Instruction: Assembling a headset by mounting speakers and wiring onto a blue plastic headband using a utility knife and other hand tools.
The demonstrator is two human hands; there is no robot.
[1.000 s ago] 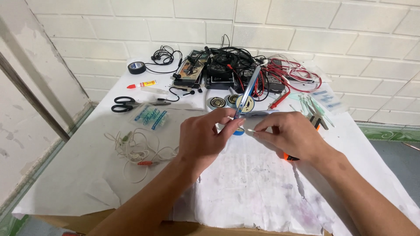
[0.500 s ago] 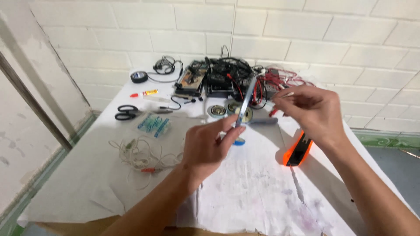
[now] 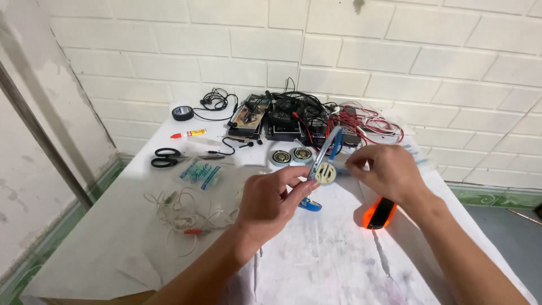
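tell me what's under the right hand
An orange-and-black tool lies on the white sheet below the right hand; the wrist covers its far end.

Both hands raised, left (image 3: 270, 199) pinching, right (image 3: 384, 172) curled.

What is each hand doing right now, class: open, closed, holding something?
Left hand: closed, pinching a small round pale part with a blue-handled tool.
Right hand: fingers curled at the tool's top; whether it grips anything cannot be told.

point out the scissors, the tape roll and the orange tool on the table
scissors (image 3: 165, 157), head view, on the black handle loops.
tape roll (image 3: 182, 113), head view, on its black outer ring.
orange tool (image 3: 379, 213), head view, on the orange body.
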